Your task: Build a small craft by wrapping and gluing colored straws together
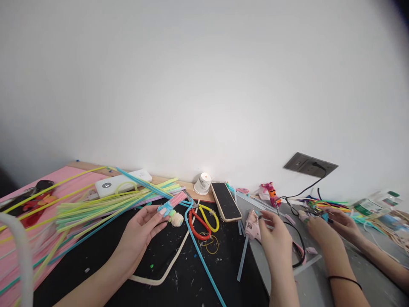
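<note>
a fuzzy pink, blue and cream bundle is pinched by the left hand; at three o'clock a pink glue gun is grasped by the right hand, fingers clenched.

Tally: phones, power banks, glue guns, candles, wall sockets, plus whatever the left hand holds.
Phone: 1
Power bank: 1
Glue gun: 1, under the right hand
Candle: 1
Wall socket: 1
Fuzzy craft piece: 1, in the left hand
Total: 6

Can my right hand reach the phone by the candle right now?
Probably yes: the phone lies flat just left of the right hand, nothing on it, though that hand touches the pink glue gun.
</note>
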`<state>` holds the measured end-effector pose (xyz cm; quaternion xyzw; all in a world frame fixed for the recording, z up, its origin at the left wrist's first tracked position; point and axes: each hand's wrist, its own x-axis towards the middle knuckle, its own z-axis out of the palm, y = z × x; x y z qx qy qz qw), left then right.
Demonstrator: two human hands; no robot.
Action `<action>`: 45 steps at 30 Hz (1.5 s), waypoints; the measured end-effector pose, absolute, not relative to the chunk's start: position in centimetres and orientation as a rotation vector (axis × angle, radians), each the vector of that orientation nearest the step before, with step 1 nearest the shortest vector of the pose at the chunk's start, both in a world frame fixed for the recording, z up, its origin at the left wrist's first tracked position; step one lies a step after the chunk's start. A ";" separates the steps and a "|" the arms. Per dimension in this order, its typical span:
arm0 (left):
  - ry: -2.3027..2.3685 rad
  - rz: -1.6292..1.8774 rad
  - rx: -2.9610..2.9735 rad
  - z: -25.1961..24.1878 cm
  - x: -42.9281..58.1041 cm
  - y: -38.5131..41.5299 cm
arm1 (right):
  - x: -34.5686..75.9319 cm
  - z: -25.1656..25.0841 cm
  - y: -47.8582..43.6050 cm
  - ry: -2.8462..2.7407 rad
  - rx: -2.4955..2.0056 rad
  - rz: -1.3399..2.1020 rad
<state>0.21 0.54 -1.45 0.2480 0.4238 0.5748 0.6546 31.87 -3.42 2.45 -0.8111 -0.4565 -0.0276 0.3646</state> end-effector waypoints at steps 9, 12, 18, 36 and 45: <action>1.043 1.346 0.730 -2.1 0.3 0.8 | 18.2 2.1 0.1 -1.912 -1.983 0.383; 1.053 1.343 0.768 -2.5 0.3 0.8 | 17.1 1.5 2.2 -1.851 -2.184 0.326; 1.056 1.330 0.852 -2.7 0.2 0.7 | 17.0 0.2 5.4 -1.706 -2.161 0.467; 0.964 1.191 0.789 -1.7 0.5 0.0 | 19.2 0.9 0.0 -0.888 -0.879 1.484; 0.911 1.182 0.729 -1.7 0.5 0.0 | 18.7 0.4 -0.5 -0.816 -0.783 1.726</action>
